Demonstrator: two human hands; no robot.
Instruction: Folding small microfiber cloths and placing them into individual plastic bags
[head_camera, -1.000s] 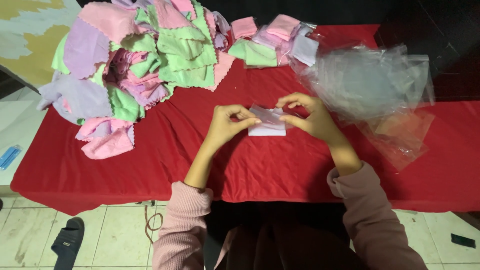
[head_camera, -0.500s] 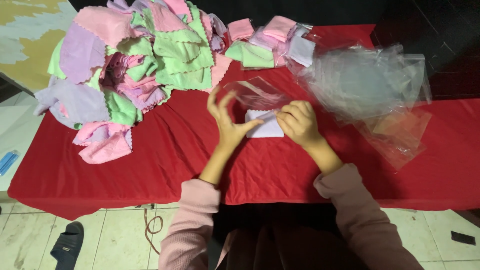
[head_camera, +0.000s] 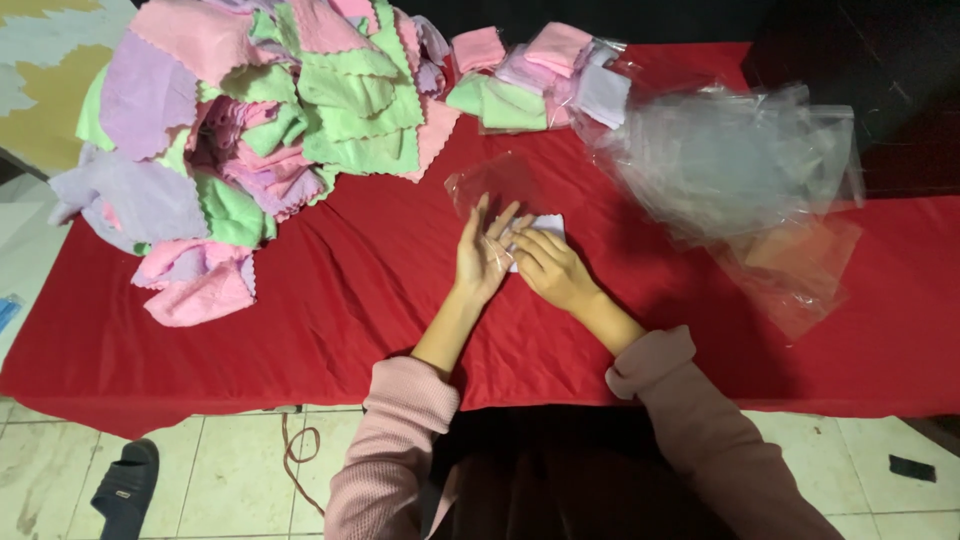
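The left hand (head_camera: 482, 258) lay flat on the red tablecloth (head_camera: 350, 290), fingers spread and stretched forward onto the near edge of a clear plastic bag (head_camera: 492, 185). The right hand (head_camera: 548, 268) sat just beside it, touching it, fingers curled and pinching a small folded pale cloth (head_camera: 540, 226) at the bag's mouth. The cloth lay on the table between the two hands, partly under the right fingertips. A big heap of pink, green and lilac cloths (head_camera: 270, 120) covered the table's far left. A smaller stack of folded cloths (head_camera: 530, 75) sat farther back, and a pile of clear bags (head_camera: 730, 165) lay to the right.
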